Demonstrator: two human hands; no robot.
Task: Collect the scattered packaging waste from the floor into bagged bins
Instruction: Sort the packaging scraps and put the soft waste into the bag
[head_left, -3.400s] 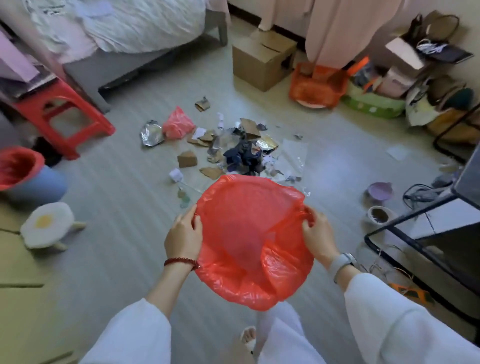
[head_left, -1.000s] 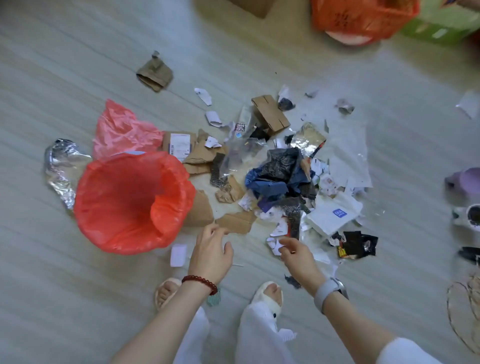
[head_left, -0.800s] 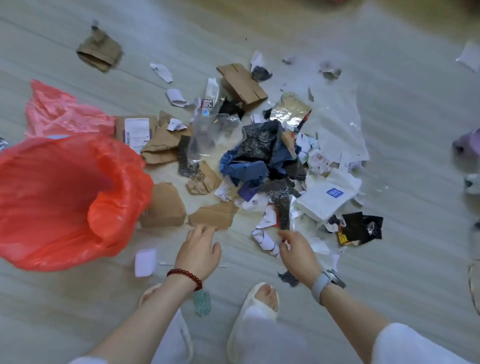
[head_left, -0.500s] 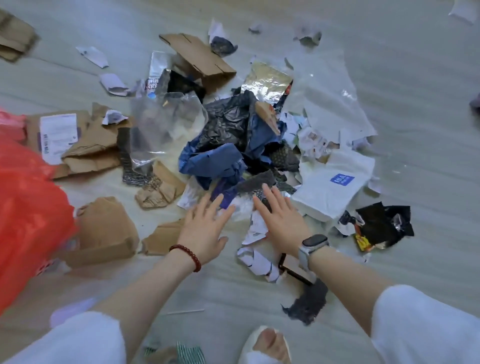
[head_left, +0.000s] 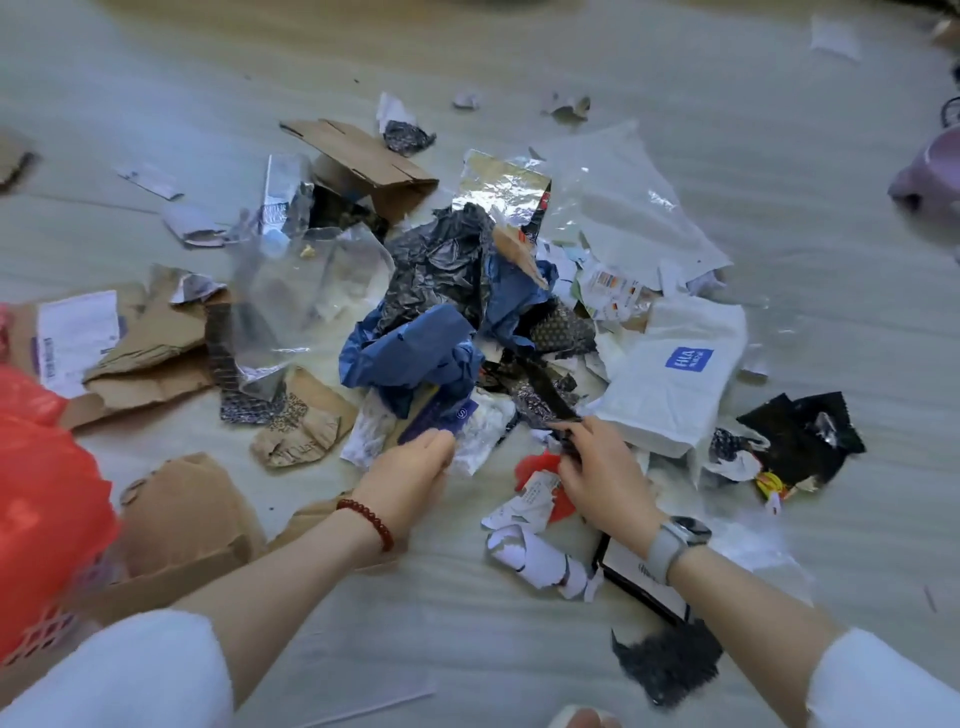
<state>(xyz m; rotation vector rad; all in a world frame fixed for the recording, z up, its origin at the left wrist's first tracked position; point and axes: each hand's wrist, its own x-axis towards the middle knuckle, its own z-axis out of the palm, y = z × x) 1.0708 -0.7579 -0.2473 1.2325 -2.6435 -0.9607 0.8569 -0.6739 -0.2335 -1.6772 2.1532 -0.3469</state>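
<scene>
Left hand (head_left: 410, 467) grip pinches crinkled white-and-purple wrapper (head_left: 457, 431); right hand (head_left: 597, 467) grip closes on a glossy black strip (head_left: 545, 389). Crumpled blue plastic (head_left: 415, 353) lies just beyond; bare floor (head_left: 467, 623) behind.

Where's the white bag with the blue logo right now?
In the head view, the white bag lies right of the pile's centre, just beyond the right hand, with a black wrapper on its right.
</scene>
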